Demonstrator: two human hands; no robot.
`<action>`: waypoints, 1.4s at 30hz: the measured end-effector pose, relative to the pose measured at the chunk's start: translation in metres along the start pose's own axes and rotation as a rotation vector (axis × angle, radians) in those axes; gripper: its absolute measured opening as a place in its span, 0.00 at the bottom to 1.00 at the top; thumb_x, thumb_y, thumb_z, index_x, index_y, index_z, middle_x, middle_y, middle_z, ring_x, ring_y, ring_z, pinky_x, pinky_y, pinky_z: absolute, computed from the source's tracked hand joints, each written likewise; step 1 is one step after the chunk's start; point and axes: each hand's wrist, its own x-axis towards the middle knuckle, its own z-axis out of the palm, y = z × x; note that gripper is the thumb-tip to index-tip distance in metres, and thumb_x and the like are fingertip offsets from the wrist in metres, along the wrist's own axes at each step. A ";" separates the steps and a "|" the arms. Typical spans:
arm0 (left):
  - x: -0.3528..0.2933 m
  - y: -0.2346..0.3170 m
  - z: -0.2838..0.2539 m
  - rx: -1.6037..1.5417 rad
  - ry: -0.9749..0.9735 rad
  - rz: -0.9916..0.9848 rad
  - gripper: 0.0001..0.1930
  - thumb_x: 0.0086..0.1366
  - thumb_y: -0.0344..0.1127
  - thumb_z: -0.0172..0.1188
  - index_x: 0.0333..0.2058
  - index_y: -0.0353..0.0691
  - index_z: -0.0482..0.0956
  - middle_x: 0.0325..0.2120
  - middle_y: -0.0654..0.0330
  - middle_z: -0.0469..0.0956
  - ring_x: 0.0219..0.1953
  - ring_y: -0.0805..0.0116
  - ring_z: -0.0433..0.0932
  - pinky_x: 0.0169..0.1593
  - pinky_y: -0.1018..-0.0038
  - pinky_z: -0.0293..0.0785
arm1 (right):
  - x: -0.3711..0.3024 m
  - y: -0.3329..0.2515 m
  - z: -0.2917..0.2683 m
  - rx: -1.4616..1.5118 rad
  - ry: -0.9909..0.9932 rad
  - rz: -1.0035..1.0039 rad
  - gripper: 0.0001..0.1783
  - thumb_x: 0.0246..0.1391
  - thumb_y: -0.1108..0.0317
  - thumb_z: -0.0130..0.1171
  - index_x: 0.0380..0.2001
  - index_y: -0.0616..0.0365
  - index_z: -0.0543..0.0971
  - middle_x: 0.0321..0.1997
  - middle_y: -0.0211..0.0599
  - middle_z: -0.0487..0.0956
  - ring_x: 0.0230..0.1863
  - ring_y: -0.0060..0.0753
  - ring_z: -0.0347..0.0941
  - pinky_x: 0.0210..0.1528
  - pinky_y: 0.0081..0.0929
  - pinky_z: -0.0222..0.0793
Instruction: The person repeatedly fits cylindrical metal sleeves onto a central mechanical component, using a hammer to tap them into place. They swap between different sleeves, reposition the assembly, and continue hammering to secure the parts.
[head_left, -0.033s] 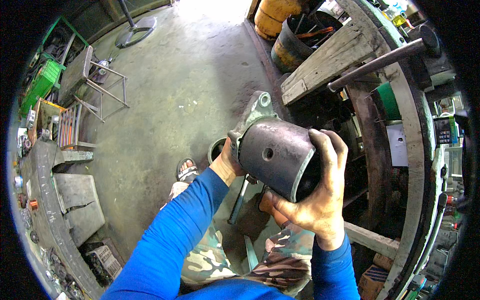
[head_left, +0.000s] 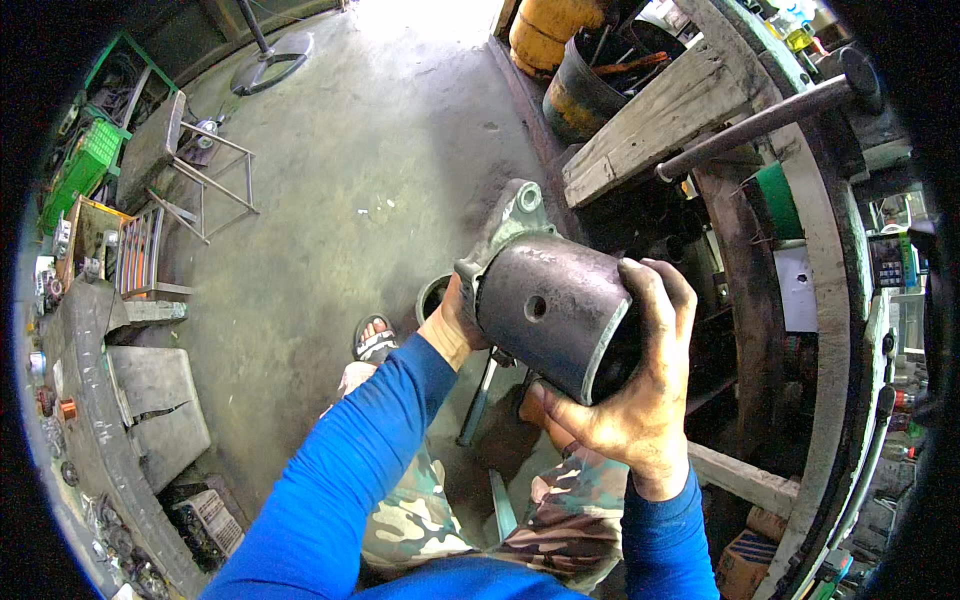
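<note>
Between my two hands is a dark metal cylinder housing point(head_left: 550, 300), tilted, with a round hole in its side. A grey cast end bracket point(head_left: 500, 226) with a bolt eye sits at its far left end. My left hand point(head_left: 456, 325) grips the bracket end from the left; most of its fingers are hidden behind the part. My right hand point(head_left: 640, 390) wraps round the right-hand rim, fingers over the top and thumb below. Beneath the housing, a tool with a dark handle point(head_left: 474, 412) and a round hollow part point(head_left: 432, 297) are partly covered.
A wooden workbench frame point(head_left: 825, 270) with a metal bar point(head_left: 760, 130) runs along the right. Behind it stands a dark bucket point(head_left: 580, 105) of tools. At left are a metal-framed chair point(head_left: 215, 175), a green crate point(head_left: 90, 160) and a cluttered bench point(head_left: 85, 350).
</note>
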 end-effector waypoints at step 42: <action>-0.005 0.006 -0.020 0.122 0.239 0.025 0.55 0.54 0.73 0.65 0.71 0.40 0.63 0.66 0.45 0.72 0.64 0.45 0.75 0.67 0.45 0.74 | -0.026 0.017 0.031 0.116 0.175 0.058 0.61 0.26 0.54 0.84 0.68 0.55 0.67 0.65 0.58 0.66 0.68 0.63 0.64 0.70 0.54 0.66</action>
